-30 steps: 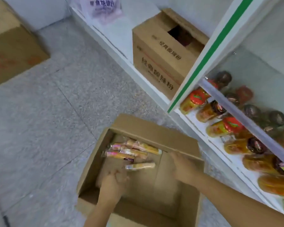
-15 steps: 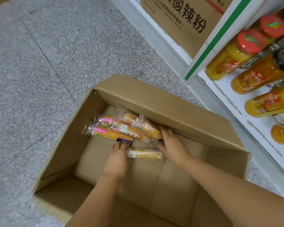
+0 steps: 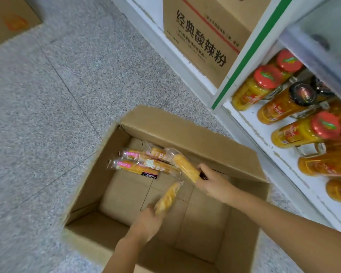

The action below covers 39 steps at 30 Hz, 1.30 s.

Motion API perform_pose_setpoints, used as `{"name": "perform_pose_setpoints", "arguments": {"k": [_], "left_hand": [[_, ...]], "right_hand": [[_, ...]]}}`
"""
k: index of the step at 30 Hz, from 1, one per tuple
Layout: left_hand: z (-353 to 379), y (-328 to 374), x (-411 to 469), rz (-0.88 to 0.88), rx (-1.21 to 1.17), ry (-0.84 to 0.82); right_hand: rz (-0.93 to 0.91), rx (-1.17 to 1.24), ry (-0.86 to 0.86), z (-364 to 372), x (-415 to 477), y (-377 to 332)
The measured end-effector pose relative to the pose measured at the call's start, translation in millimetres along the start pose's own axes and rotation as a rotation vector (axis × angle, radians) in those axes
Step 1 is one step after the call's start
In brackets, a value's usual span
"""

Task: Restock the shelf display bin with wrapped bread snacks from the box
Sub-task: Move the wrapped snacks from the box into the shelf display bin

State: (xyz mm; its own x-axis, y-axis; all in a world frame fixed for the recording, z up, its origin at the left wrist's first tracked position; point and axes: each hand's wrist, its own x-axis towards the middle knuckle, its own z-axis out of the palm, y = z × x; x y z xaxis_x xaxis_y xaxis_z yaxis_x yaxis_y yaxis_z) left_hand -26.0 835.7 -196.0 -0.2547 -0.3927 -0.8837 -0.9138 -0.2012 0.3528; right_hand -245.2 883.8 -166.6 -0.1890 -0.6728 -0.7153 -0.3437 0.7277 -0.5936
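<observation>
Speckled floor (image 3: 47, 95) carries the open box (image 3: 185, 131) beside the shelf (image 3: 252, 125). We are mid-pickup: our left hand (image 3: 148, 223) grips 1 wrapped bread snack (image 3: 166, 200) and our right hand (image 3: 215, 184) grips a second snack (image 3: 185, 168). The remaining snacks (image 3: 138, 164) lie at the box's far left, overlapping so we cannot count them. Next we judge both must lift to the display bin, which is out of view.

both hands now gripping: left hand (image 3: 146, 223) lifted the loose bread snack (image 3: 166, 199) off the box floor, right hand (image 3: 215, 182) picked another snack (image 3: 185, 167) from the pile
</observation>
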Motion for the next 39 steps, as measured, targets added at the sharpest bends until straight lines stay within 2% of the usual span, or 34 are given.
{"name": "perform_pose_setpoints", "arguments": {"k": [3, 5, 9, 12, 16, 21, 24, 30, 33, 39], "left_hand": [[-16.3, 24.0, -51.5, -0.051, -0.330, -0.068], [-25.3, 39.0, -84.5, -0.054, -0.503, -0.035], [-43.9, 77.3, -153.8, -0.012, -0.751, 0.056], [-64.1, 109.6, -211.9, 0.031, -0.847, 0.039], [-84.9, 153.6, -286.9, 0.154, -0.823, -0.020], [-107.5, 207.9, -375.3, 0.295, -0.757, -0.170], [-122.5, 235.2, -423.2, 0.374, -0.691, -0.222], [-143.8, 272.4, -500.1, 0.518, -0.607, -0.210], [-155.5, 276.5, -520.9, 0.568, -0.491, -0.226], [-175.9, 312.1, -593.8, 0.619, -0.567, -0.285]], "right_hand": [[-0.031, 0.186, -0.020, -30.9, -46.5, -31.3], [-0.040, 0.255, -0.011, -51.8, -80.5, -52.2], [-0.058, 0.305, 0.062, -91.4, -153.0, -96.3], [-0.082, 0.267, 0.186, -117.5, -208.6, -127.6], [-0.098, 0.260, 0.240, -147.4, -280.1, -165.0], [-0.101, 0.274, 0.285, -179.6, -371.2, -210.6], [-0.097, 0.288, 0.398, -205.7, -430.8, -229.0], [-0.158, 0.296, 0.640, -246.6, -537.5, -270.6], [-0.151, 0.258, 0.789, -257.3, -580.0, -291.6], [-0.171, 0.197, 0.937, -264.4, -644.5, -332.6]]}}
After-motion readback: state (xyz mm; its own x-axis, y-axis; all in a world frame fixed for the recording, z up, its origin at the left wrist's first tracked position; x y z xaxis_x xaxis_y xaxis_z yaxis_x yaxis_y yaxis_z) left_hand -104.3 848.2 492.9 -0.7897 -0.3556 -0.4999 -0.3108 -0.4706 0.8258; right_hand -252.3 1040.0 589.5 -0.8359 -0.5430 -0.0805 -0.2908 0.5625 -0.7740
